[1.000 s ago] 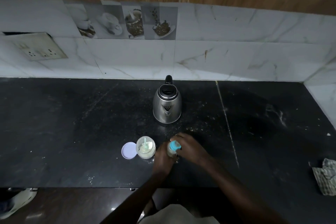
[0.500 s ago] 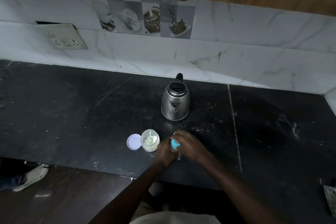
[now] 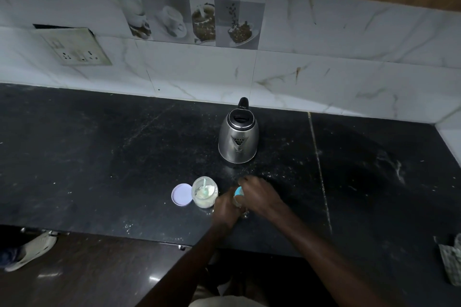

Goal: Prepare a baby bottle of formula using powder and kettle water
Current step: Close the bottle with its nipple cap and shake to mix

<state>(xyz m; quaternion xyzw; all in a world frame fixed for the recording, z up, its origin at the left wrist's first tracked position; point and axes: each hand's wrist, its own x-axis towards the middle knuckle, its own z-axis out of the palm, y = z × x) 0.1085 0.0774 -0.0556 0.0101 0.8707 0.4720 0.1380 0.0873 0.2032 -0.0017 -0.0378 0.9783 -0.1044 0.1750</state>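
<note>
Low in the middle of the frame stands the baby bottle [image 3: 238,197], upright on the black tabletop [image 3: 99,157], mostly hidden by both hands; only its light blue collar and a sliver of clear body show between them. The left hand [image 3: 225,208] is wrapped around the bottle's body from the left, fingers curled in and closed on it. The right hand [image 3: 259,193] comes over from the right, fingers bent down and clamped around the blue top. How tightly either one presses cannot be told in this dim light.

Just left of the hands, touching or nearly touching the left one, sits the open powder jar [image 3: 204,192], a clear tub with pale powder inside and a light scoop [image 3: 204,185] leaning in it. Right against the jar's left side lies its round lilac lid [image 3: 182,194], flat on the tabletop.

Above the bottle, toward frame centre and well apart from the hands, stands the steel kettle [image 3: 238,141], lid shut, spout facing the camera, black handle at the back near the marble wall tiles [image 3: 324,77]. White specks are scattered on the tabletop between kettle and bottle.

A switch plate [image 3: 74,48] hangs at upper left. A checked cloth [image 3: 451,262] lies at the far right edge, and a shoe [image 3: 30,252] shows at lower left on the floor.
</note>
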